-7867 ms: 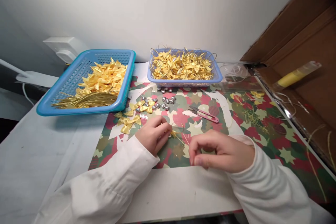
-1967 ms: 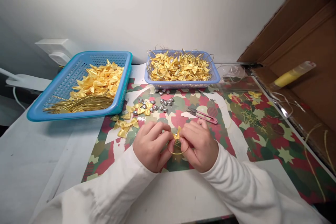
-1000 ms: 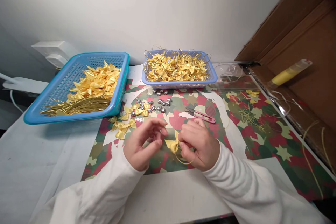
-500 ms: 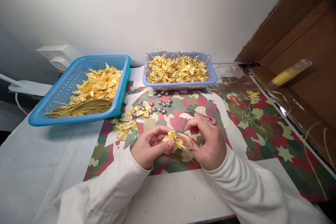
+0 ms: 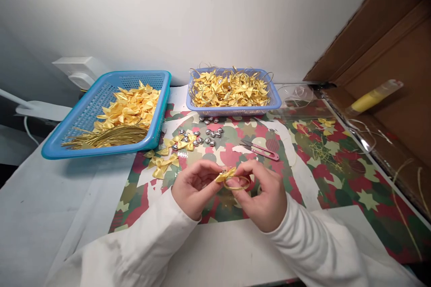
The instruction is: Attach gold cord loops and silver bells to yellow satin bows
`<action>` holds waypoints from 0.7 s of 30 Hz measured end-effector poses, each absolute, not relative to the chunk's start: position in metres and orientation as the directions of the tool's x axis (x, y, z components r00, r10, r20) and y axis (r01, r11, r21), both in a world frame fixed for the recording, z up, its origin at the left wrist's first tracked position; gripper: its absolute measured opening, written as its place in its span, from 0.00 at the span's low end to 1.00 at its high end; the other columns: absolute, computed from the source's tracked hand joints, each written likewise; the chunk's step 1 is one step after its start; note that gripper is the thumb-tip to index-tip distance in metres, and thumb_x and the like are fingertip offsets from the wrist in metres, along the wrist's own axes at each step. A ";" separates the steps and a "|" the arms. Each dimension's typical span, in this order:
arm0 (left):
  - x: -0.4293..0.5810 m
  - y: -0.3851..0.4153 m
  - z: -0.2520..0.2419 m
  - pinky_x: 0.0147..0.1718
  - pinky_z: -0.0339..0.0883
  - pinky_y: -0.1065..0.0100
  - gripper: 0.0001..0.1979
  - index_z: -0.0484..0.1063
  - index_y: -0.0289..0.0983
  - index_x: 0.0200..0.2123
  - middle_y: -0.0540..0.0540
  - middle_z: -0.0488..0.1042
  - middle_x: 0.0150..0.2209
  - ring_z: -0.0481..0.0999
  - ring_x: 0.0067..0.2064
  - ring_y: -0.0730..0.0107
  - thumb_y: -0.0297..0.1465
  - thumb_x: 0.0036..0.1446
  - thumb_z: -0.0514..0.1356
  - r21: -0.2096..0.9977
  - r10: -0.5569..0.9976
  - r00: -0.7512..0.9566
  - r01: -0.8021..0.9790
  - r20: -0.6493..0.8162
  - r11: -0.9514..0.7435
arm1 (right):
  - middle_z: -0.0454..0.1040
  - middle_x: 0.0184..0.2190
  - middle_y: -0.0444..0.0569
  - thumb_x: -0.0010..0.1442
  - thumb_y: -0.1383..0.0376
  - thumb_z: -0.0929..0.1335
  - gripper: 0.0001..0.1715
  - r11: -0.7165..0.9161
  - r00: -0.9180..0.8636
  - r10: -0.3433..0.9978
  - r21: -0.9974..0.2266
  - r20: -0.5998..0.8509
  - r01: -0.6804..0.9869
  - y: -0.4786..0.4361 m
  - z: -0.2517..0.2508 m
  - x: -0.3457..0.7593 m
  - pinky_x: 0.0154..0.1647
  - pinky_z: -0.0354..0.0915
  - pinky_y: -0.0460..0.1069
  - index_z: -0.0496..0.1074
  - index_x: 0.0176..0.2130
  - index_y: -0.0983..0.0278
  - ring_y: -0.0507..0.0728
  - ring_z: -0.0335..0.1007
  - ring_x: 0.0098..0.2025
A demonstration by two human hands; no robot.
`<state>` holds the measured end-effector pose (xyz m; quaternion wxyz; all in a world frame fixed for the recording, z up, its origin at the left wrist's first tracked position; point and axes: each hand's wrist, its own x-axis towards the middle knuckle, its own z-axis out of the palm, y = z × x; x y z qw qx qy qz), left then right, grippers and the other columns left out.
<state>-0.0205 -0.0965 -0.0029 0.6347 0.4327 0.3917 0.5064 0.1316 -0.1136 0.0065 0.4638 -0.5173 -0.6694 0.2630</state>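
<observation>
A yellow ribbon bow (image 5: 221, 177) with a loop of gold cord (image 5: 243, 188) is held between my two hands above the patterned sheet. My left hand (image 5: 197, 188) pinches the bow's left side, where a bit of silver shows at its top. The fingers of my right hand (image 5: 264, 190) are closed on its right side, by the cord loop. Beyond my hands lie loose silver jingle bells (image 5: 213, 133) and several yellow bows (image 5: 162, 166). Pink-handled thread snips (image 5: 260, 149) rest just past my right hand.
At the left, a blue basket (image 5: 50, 149) holds yellow bows and a bundle of gold cords (image 5: 107, 137). A second basket (image 5: 232, 110) at the back is full of bows with cord loops. Thread scraps (image 5: 318, 154) lie at the right, beside a cardboard box (image 5: 380, 40).
The bow has been tilted edge-on between my hands. My right fingers have come down from above the loop and closed on the bow's right side. The view has shifted slightly.
</observation>
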 end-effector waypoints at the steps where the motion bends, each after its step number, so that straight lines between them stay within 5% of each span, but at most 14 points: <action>1: -0.020 -0.097 -0.003 0.34 0.72 0.74 0.09 0.75 0.37 0.31 0.47 0.80 0.32 0.79 0.34 0.71 0.32 0.46 0.69 0.957 0.987 0.158 -0.280 -0.033 0.076 | 0.65 0.20 0.41 0.53 0.67 0.68 0.05 0.328 -0.044 0.937 -0.825 0.347 0.460 -0.114 0.007 0.132 0.27 0.62 0.47 0.65 0.31 0.62 0.50 0.62 0.22; 10: -0.025 -0.098 -0.009 0.37 0.73 0.72 0.05 0.74 0.38 0.32 0.47 0.81 0.34 0.80 0.40 0.65 0.24 0.50 0.64 0.989 0.978 0.159 -0.078 0.137 -0.126 | 0.69 0.21 0.42 0.54 0.68 0.66 0.01 0.276 -0.145 0.961 -0.829 0.235 0.486 -0.111 0.010 0.132 0.29 0.59 0.47 0.66 0.31 0.63 0.52 0.65 0.25; 15: -0.026 -0.099 -0.004 0.38 0.72 0.66 0.04 0.69 0.37 0.33 0.44 0.78 0.34 0.78 0.44 0.59 0.25 0.51 0.60 0.969 0.968 0.179 0.143 0.176 -0.202 | 0.65 0.21 0.40 0.60 0.66 0.62 0.08 0.196 -0.208 0.971 -0.886 0.117 0.420 -0.110 0.010 0.134 0.27 0.55 0.46 0.64 0.28 0.63 0.49 0.59 0.21; 21: -0.033 -0.096 0.007 0.28 0.64 0.64 0.08 0.63 0.37 0.31 0.44 0.69 0.30 0.69 0.31 0.64 0.28 0.45 0.60 0.617 0.796 0.362 0.504 0.485 -0.604 | 0.63 0.20 0.40 0.56 0.70 0.62 0.07 0.436 -0.199 0.894 -0.671 0.402 0.600 -0.110 0.008 0.134 0.33 0.50 0.49 0.62 0.26 0.64 0.49 0.56 0.24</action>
